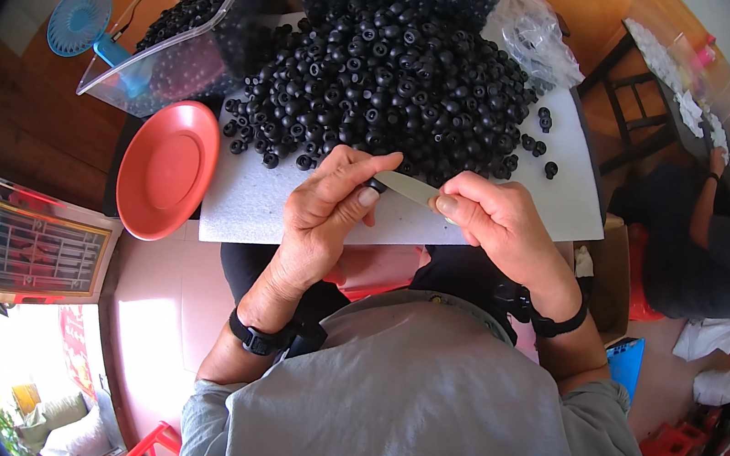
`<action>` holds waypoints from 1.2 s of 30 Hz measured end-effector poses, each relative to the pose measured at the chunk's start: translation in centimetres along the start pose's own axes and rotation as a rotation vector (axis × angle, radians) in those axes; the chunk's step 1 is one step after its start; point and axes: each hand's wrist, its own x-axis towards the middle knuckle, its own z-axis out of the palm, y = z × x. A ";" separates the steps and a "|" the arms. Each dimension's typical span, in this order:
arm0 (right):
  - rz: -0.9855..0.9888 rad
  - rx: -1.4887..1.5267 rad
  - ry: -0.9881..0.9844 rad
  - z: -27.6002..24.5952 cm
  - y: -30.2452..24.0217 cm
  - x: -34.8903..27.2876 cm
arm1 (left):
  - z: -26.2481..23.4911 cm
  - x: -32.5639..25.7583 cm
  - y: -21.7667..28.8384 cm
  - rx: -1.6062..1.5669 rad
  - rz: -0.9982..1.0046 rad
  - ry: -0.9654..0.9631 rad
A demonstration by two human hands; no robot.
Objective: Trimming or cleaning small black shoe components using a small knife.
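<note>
My left hand [323,209] pinches a small black rounded part [376,185] between thumb and fingers over the near edge of the white tabletop. In my right hand [506,223] is a knife, gripped between thumb and curled fingers; its handle is hidden in the hand. The flat, pale knife blade [405,187] points left, and its end meets the black part at my left fingertips. Just beyond both hands spreads a large heap of black rounded parts [384,83], many with a round hole. Several loose ones lie at the heap's right side.
A red oval dish [168,170] sits at the table's left edge. Clear plastic bins [165,63] with black parts stand behind, beside a blue fan [81,20]. Crumpled clear plastic [537,43] lies back right. Another person [705,236] sits at a dark table on the right.
</note>
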 end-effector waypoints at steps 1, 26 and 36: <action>-0.008 -0.025 -0.006 0.0 0.0 0.0 | 0.0 0.0 -0.2 0.001 -0.002 -0.001; 0.062 0.710 0.124 -2.9 2.2 -1.6 | -15.1 -1.7 1.3 1.157 -0.090 0.484; -0.365 -0.254 0.525 -1.6 3.5 -0.5 | -3.8 10.5 3.6 1.042 0.452 0.141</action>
